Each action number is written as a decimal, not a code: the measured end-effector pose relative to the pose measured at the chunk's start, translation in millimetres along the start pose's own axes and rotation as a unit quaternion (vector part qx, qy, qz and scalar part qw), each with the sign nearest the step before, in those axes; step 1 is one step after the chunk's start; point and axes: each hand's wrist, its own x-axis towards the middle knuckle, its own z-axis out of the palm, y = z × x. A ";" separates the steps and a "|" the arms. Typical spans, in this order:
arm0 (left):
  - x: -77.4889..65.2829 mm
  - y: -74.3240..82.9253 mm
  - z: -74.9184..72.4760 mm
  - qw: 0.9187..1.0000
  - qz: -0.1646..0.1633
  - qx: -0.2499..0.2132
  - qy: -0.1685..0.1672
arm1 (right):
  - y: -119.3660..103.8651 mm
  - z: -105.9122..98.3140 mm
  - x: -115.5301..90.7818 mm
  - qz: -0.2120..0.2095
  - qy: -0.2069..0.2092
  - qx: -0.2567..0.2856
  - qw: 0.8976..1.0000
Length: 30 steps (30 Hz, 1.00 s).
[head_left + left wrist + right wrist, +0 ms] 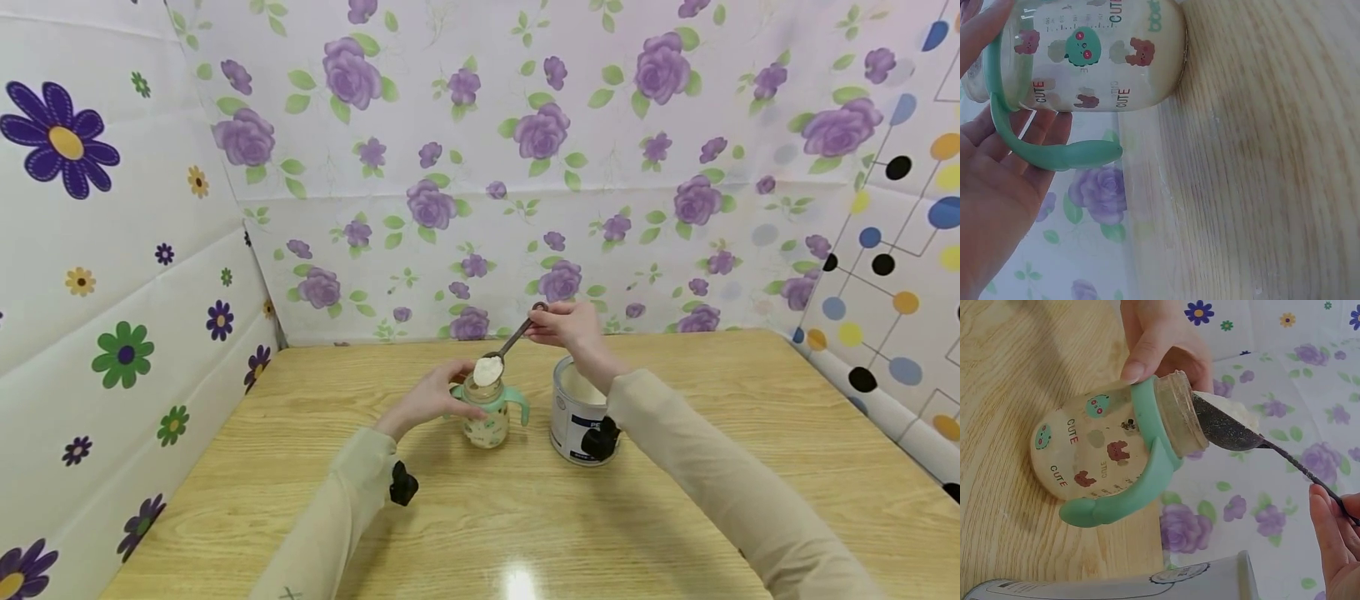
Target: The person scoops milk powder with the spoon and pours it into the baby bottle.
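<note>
A clear baby bottle (486,432) with a mint-green two-handled collar stands upright and uncapped on the table. My left hand (433,395) grips it around the neck, thumb in front and fingers behind. Between the fingers and thumb of my right hand (572,328) is the handle of a dark spoon (517,335), heaped with white powder (488,371). In the right wrist view the bowl of the spoon (1229,431) sits right at the bottle's mouth. Cartoon prints and the word CUTE cover the bottle (1094,56) in the left wrist view.
An open tin can (564,417), white with a dark blue label, stands to the right of the bottle, under my right wrist. The wooden table (480,517) meets a wall of purple-flowered sheeting (427,250) behind, with patterned sheets on both sides.
</note>
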 end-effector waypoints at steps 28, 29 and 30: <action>-7.1 15.2 1.8 1.000 0.021 -0.014 0.013 | 0.8 20.8 -23.1 -0.076 -0.094 -0.079 0.990; -7.4 15.7 1.6 1.000 0.024 -0.015 0.012 | 0.8 21.0 -24.1 -0.082 -0.107 -0.084 0.987; -7.6 16.1 1.5 0.999 0.024 -0.017 0.011 | 0.0 21.3 -25.9 -0.086 -0.122 -0.091 0.985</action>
